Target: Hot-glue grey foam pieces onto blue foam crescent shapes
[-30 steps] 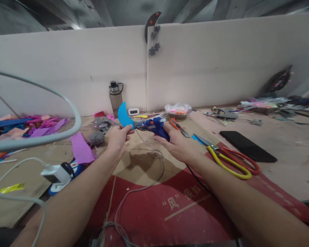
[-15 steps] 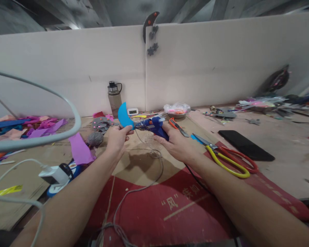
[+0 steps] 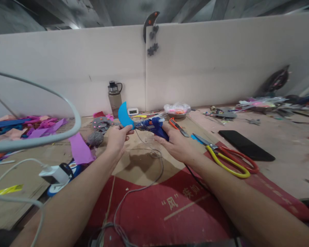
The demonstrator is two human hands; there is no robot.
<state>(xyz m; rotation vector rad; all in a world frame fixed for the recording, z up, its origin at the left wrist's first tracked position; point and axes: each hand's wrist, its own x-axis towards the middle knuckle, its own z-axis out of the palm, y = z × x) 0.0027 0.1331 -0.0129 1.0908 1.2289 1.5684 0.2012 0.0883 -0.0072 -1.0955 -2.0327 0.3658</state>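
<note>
Take the glue gun (image 3: 158,130) as the landmark. The right hand (image 3: 177,143) has its grip wrapped round the handle; whether a finger presses the trigger is hidden. The blue crescent (image 3: 124,116) is just left of the glue gun, held up off the desk (image 3: 295,145), its lower end near the nozzle; whether they touch, I cannot tell. The left hand (image 3: 117,138) has a narrow thumb-and-finger pinch on that lower end.

The step looks like putting glue on the crescent. Done well, it wants a light, even squeeze and a thin line, with the pinching fingertips set clear of the tip, which is probably hot. The crescent seems thin and would likely bend if pushed, so the nozzle should skim rather than press. Grey yarn (image 3: 156,157) loops below the glue gun, where drips could land.
</note>
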